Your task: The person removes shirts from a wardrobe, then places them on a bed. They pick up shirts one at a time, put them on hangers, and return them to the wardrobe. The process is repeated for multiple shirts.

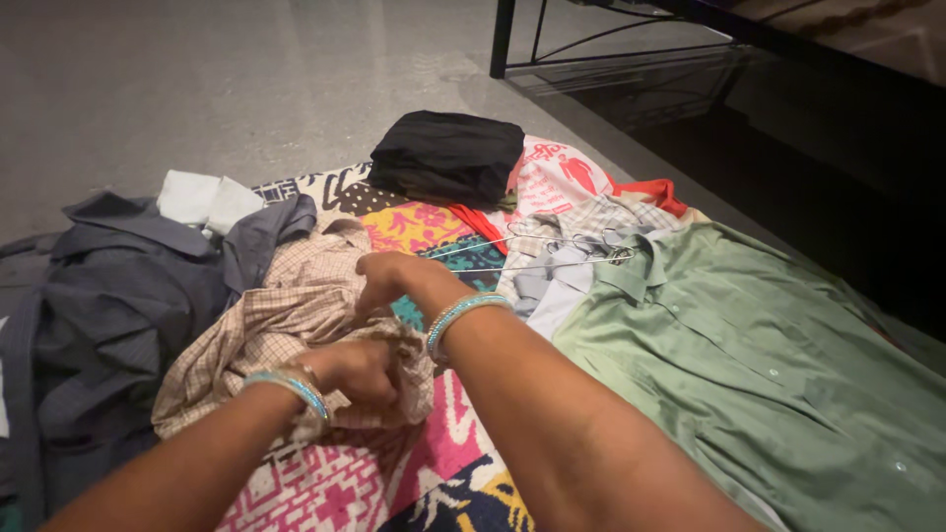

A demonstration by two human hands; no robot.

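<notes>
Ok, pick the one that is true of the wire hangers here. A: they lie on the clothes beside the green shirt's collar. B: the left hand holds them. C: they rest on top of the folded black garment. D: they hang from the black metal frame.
A: the wire hangers lie flat on the clothes next to the green shirt collar, away from both hands.

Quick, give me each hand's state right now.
Left hand: closed, gripping the crumpled beige checked cotton shirt.
Right hand: fingers pinched on the same shirt's fabric.
</notes>
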